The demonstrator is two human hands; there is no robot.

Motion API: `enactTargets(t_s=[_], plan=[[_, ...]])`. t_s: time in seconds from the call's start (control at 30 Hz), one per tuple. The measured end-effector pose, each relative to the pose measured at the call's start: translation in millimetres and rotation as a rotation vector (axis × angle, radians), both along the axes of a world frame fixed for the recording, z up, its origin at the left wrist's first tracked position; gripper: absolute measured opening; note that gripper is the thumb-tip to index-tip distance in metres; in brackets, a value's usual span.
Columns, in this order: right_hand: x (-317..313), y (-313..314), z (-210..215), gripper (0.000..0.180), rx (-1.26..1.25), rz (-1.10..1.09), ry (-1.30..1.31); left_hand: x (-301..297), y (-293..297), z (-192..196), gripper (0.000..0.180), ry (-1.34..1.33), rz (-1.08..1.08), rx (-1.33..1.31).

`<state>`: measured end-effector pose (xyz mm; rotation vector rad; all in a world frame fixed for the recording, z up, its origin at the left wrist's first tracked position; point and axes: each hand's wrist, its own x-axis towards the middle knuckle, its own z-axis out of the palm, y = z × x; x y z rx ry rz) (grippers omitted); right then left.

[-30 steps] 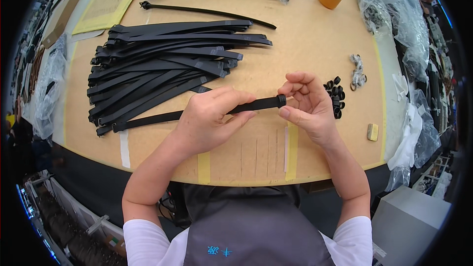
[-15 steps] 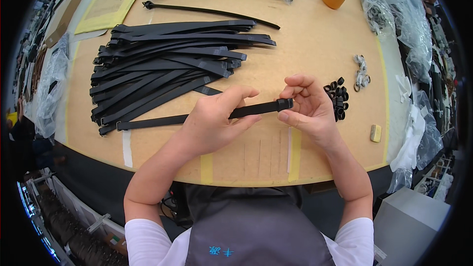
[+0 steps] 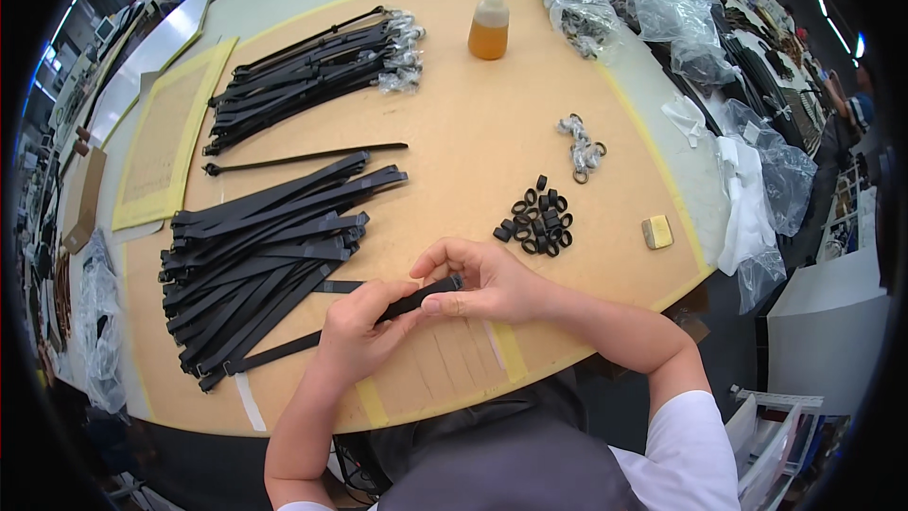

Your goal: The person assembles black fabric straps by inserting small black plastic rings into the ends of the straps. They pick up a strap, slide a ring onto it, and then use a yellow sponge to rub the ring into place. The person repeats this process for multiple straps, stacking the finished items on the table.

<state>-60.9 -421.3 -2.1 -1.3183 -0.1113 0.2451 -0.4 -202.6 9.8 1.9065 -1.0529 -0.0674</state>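
Head view: left hand (image 3: 364,329), right hand (image 3: 494,284) pinch flat matte black strap (image 3: 410,303).

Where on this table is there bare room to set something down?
Widest: between the amber bottle and the black loops. Smaller: between those loops and the yellow block. Crowded: left, where black straps pile up beside the left hand.

Black strap (image 3: 409,304), tan tabletop (image 3: 473,132) (yellow-edged)

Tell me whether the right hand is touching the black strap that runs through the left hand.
Touching. The head view shows it: the right hand has its thumb pressed over the near edge of the black strap, close to its end.
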Motion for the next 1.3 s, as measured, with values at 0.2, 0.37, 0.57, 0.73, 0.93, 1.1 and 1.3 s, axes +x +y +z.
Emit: enactTargets(t_s=[0.2, 0.37, 0.57, 0.73, 0.93, 1.1, 1.3], plan=[[23, -84, 33, 0.024, -0.682, -0.716, -0.167, 3, 6, 7, 0.024, 0.028, 0.033, 0.023], [36, -179, -10, 0.029, -1.51, -0.973, -0.224, 3, 1, 8, 0.028, 0.042, -0.043, 0.043], [39, -174, -9, 0.021, -1.032, -0.751, -0.177, -1, 6, 9, 0.029, 0.177, 0.019, 0.135], [33, -179, -6, 0.021, -0.509, -0.884, -0.28, 1, 5, 4, 0.028, 0.146, -0.009, 0.089], [31, -147, 16, 0.027, 0.2, -0.653, -0.053, 4, 8, 4, 0.026, 0.16, 0.019, 0.065], [19, -70, 26, 0.023, 0.375, -0.287, 0.179, 13, 11, 3, 0.025, 0.217, 0.056, -0.06], [18, -9, 23, 0.016, 0.426, -0.081, 0.279, 14, 19, 7, 0.024, 0.341, 0.092, -0.137]])
